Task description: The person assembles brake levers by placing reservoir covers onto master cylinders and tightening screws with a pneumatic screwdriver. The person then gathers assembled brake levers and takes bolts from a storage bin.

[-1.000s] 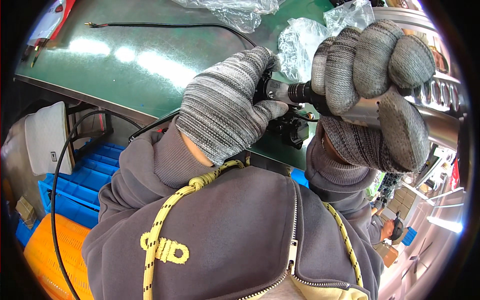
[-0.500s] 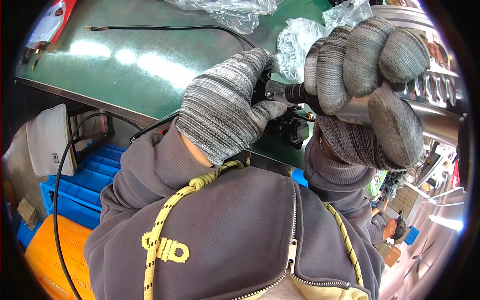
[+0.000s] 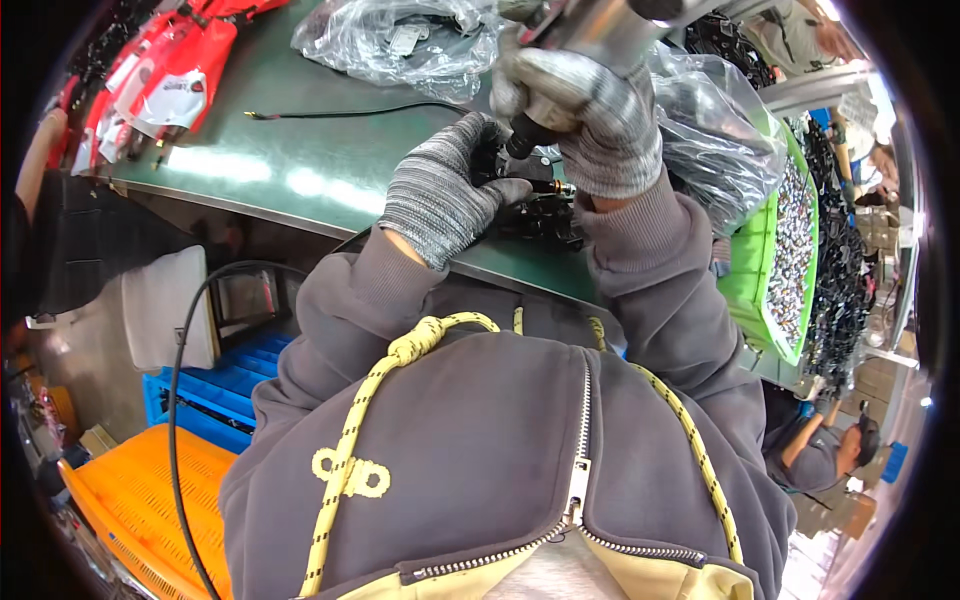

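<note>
Both of my hands wear grey striped knit gloves. My left hand (image 3: 440, 195) is closed around a small black part (image 3: 487, 160) at the table's front edge; the fingers hide most of it. From beyond that hand a black cable (image 3: 370, 110) runs left across the table to its bare end. My right hand (image 3: 612, 120) grips a metal-bodied power screwdriver (image 3: 600, 42), which is tilted with its black nose (image 3: 527, 138) pointing down beside the left fingers. Below the nose lie dark parts (image 3: 545, 220), too cluttered to make out singly.
Clear plastic bags (image 3: 400, 45) lie on the green table (image 3: 270, 200). At right stands a green bin (image 3: 745, 290) of small metal pieces, near black parts (image 3: 845, 260). Red-and-white packages (image 3: 160, 90) sit far left, near another person's arm (image 3: 38, 165). An orange crate (image 3: 150, 490) is below.
My right hand has lifted the screwdriver away from the part in my left hand, turning its nose downward. The left hand keeps its grip. The view has shifted, showing more at both sides.
</note>
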